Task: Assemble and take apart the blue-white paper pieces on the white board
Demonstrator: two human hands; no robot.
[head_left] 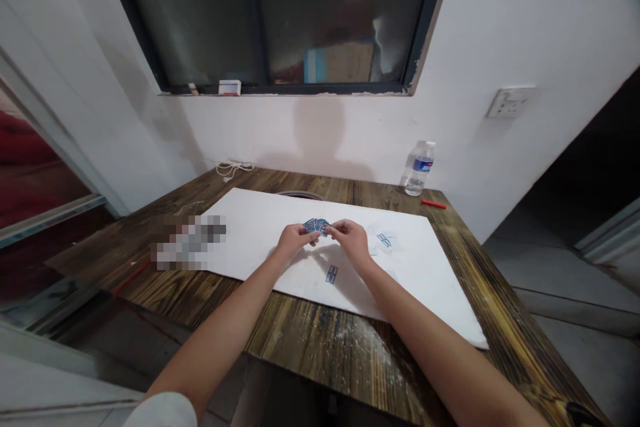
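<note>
Blue-patterned flat cards fan out, pinched by left hand and right hand.

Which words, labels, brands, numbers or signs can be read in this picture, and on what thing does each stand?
No text can be read.
Label on the bottle: too small, blurred.
Small white box: markings too blurred.
Fanned blue-patterned pieces: too small.
Blue marks over the white board: cannot tell whether writing.

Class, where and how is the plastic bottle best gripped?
Probably by the labelled part of the plastic bottle, from the front with a sideways wrap: it stands upright, its body rounded and slim, and the wall is close behind.
</note>
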